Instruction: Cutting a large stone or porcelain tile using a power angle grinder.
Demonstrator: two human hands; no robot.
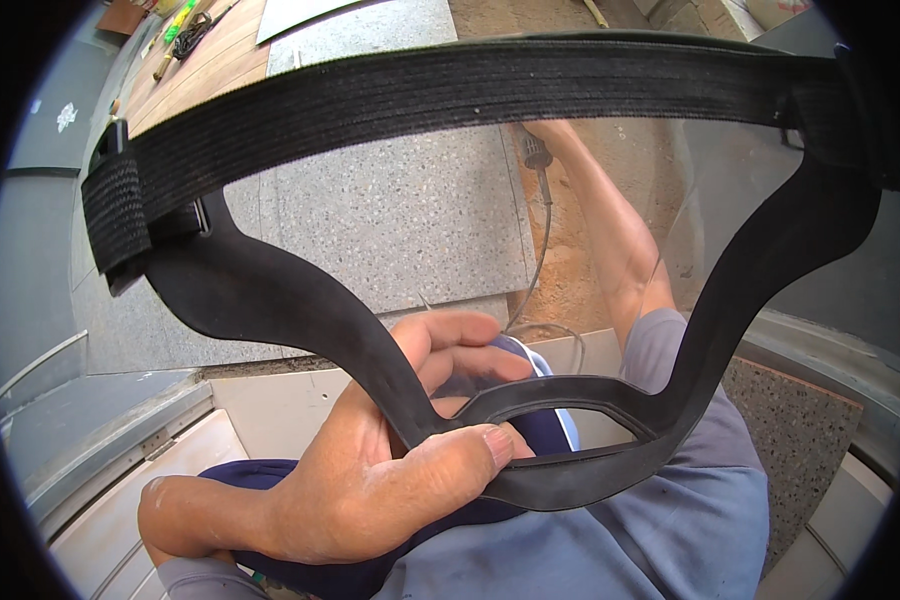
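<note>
A face shield with a clear visor, black rubbery frame and wide black elastic strap is held up close, spanning most of the head view. My left hand grips its lower part by the nose opening, thumb on the near side and fingers curled behind the clear visor. My right arm stretches forward beyond the shield. The visible bit of my right hand is at the vented black rear end of a corded power tool; the strap hides the fingers and the rest of the tool.
A grey speckled slab lies ahead, beside brown sandy ground. The tool's cable runs back toward me. Wood-look boards at the far left carry a coiled black cord. Another speckled piece leans at my right.
</note>
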